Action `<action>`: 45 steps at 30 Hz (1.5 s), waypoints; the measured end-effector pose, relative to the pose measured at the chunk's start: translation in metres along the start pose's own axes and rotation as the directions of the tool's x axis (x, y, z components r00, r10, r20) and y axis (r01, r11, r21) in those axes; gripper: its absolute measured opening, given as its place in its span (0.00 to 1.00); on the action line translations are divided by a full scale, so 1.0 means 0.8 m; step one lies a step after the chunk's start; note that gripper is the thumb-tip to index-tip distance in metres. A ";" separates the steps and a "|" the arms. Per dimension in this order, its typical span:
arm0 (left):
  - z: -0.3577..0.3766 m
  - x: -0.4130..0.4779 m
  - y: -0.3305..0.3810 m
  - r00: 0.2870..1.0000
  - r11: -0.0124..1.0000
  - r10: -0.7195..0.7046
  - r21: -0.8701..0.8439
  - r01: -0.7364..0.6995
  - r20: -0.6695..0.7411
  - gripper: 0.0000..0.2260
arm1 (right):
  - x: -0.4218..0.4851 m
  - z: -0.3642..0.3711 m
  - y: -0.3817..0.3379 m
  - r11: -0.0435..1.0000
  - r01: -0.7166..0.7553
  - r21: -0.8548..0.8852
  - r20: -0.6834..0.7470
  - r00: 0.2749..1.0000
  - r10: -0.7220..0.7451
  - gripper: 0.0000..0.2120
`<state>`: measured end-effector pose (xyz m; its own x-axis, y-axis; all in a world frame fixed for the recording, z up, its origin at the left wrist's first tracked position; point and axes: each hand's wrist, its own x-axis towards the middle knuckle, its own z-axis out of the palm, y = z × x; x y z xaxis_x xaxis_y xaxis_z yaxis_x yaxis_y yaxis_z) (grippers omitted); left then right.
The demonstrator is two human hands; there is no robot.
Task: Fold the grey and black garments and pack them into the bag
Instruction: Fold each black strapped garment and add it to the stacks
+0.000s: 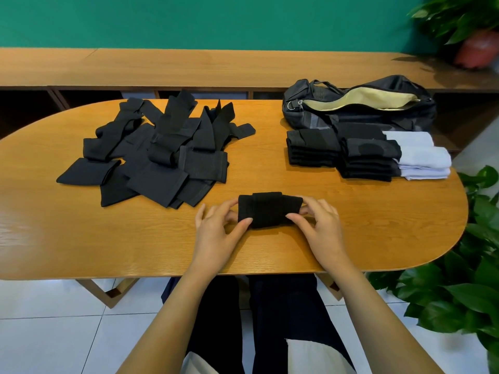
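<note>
The left hand (216,225) and the right hand (321,225) both grasp the black garment (268,209). Each hand pinches one end, thumb on the near side and fingers curled at the far side. The garment rests on the tabletop (81,238) near the front edge, folded into a short bundle with a band wrapped across its middle.

Risk: the bundle appears to be held closed only by the two pinches. If either hand lets go before the bundle lies flat, the wrapped layers may spring open.

Further back on the left lies the unfolded pile (159,152) of black pieces, loosely overlapping. Drawing one piece out may drag its neighbours along.

Further back on the right stand the folded black stacks (313,151), side by side and touching, with the folded grey stack (424,160) just beside them. All are several layers tall. A bundle set down off-centre may tip a stack.

Behind the stacks and touching them, the bag (359,103) lies at the far edge, zip open, pale lining showing. The opening looks like a narrow slit, so a stack pushed through may catch and unfold.
</note>
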<state>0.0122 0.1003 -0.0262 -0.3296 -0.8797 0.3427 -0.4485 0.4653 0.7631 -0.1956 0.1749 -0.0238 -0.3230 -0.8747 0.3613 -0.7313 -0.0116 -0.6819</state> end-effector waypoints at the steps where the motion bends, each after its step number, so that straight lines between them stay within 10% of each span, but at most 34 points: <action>1: 0.000 0.000 0.001 1.000 1.000 -0.004 -0.023 0.004 0.004 0.21 | 0.000 0.000 0.000 1.000 0.004 0.003 -0.011 1.000 -0.004 0.26; 20: -0.005 0.001 0.005 0.993 0.995 -0.095 -0.002 0.095 -0.065 0.19 | 0.004 0.002 -0.001 0.992 0.013 -0.128 -0.068 0.997 -0.022 0.22; 29: -0.007 0.001 0.006 0.987 0.990 -0.138 -0.041 0.135 -0.083 0.15 | -0.012 0.024 -0.058 0.834 0.296 -0.466 0.330 0.932 -0.146 0.31; 45: -0.008 -0.001 0.008 0.983 0.986 -0.159 -0.067 0.154 -0.095 0.13 | 0.054 -0.028 0.018 0.725 -0.048 -0.687 0.201 0.946 0.253 0.33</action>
<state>0.0144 0.1033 -0.0180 -0.1736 -0.9479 0.2670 -0.4368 0.3171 0.8419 -0.2332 0.1481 -0.0036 -0.3702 -0.9280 0.0416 -0.9274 0.3666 -0.0747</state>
